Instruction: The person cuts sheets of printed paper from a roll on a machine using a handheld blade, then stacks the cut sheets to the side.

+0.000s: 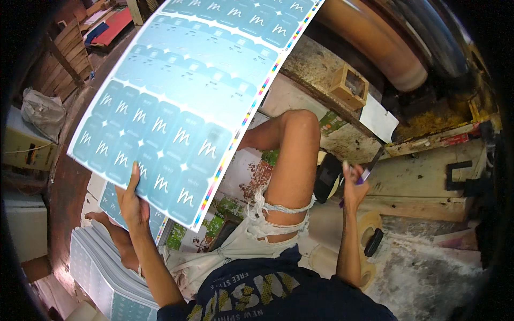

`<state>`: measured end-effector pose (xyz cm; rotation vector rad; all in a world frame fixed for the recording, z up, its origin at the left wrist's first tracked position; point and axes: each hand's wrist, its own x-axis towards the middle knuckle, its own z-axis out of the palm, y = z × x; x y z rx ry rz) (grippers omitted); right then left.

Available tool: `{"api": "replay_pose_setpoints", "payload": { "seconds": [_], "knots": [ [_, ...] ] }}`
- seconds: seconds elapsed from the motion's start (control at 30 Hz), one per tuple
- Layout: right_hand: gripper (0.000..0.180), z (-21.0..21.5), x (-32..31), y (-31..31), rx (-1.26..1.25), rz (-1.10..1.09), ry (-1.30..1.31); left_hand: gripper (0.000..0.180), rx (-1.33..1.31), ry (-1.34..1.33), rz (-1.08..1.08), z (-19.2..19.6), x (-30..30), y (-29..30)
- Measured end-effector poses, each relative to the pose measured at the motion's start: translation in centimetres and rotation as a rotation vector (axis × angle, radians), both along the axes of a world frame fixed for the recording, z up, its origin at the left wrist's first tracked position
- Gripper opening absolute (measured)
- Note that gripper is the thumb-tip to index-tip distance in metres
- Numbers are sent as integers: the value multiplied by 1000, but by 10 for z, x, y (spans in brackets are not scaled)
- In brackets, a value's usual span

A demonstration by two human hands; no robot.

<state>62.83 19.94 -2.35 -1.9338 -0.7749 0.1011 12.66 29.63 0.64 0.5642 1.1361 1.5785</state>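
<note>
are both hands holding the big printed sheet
No, only the left hand grips the printed sheet, at its lower edge, while the right hand is apart from it, holding a small purple item.

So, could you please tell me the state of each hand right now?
Left hand: closed on the lower edge of the printed sheet.
Right hand: closed around a small purple object, kind unclear.

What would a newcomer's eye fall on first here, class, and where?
The large teal printed sheet dominates the upper left, its lower edge held in the left hand. Next come the thick stack of sheets at lower left and the brown roller at upper right.
</note>
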Motion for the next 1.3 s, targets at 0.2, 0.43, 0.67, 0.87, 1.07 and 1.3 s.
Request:
{"api": "replay_pose_setpoints", "payload": {
  "seconds": [0.2,0.43,0.67,0.87,1.07,1.3],
  "knots": [
    [58,-61,-1,-23,-100,44,399,52,-57,48,91,5,-24,-37],
    [61,-65,20,-16,-97,20,331,61,-170,154,92,13,-26,-53],
    [47,-47,46,-8,-218,-101,362,61,-168,195,132,17,-24,-63],
    [46,-42,64,52,-251,-119,400,59,-238,212,219,3,-41,-69],
    [50,-44,78,79,-222,-29,320,59,-196,244,267,13,-34,-66],
    [42,-54,57,62,-24,79,423,53,-271,227,295,-8,-71,-114]
  ]
}}
